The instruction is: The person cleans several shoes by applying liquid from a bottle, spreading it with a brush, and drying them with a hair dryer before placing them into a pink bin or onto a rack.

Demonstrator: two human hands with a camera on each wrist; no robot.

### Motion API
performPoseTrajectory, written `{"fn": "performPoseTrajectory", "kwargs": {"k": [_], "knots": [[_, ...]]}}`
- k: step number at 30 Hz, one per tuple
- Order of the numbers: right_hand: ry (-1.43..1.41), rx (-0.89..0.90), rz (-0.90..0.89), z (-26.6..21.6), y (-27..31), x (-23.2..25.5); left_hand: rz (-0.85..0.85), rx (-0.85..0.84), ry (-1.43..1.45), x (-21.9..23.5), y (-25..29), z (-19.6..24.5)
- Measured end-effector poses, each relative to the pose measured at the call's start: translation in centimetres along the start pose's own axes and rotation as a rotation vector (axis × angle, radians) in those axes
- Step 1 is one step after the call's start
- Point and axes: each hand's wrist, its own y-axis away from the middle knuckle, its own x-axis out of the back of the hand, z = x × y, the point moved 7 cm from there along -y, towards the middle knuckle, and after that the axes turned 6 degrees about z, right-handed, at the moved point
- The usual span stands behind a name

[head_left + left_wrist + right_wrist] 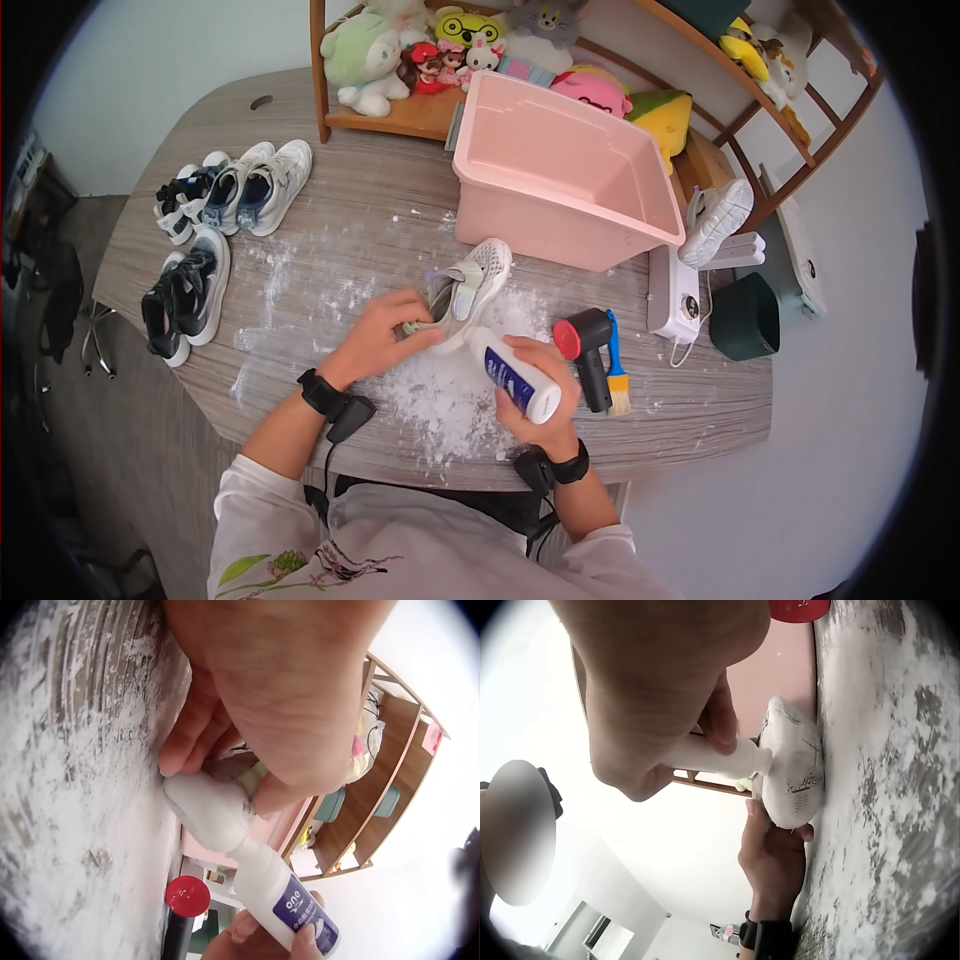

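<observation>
The left hand curled its fingers round the light, soft sneaker at its heel, while the right hand gripped the likely slippery bottle mid-body.

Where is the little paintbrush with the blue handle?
In the head view, the paintbrush lies on the table at the right, beside the black tool with the red cap.
</observation>
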Motion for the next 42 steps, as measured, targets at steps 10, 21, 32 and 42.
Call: {"fn": "performPoseTrajectory", "kwargs": {"k": [10,21,32,42], "knots": [[0.129,0.171,-0.133,-2.4,1.1,-2.1,0.022,-0.016,-0.009,-0.3,0.2,0.2],[0.074,0.307,-0.339,-3.6,2.6,-5.4,0.03,0.091,0.076,-0.8,0.3,-0.5],[0.085,0.344,-0.176,-3.8,2.0,-3.2,0.02,0.034,0.065,-0.8,0.3,-0.6],[0.108,0.245,-0.103,-3.4,1.8,-2.5,0.024,0.143,0.187,-1.0,0.5,-1.6]]}}
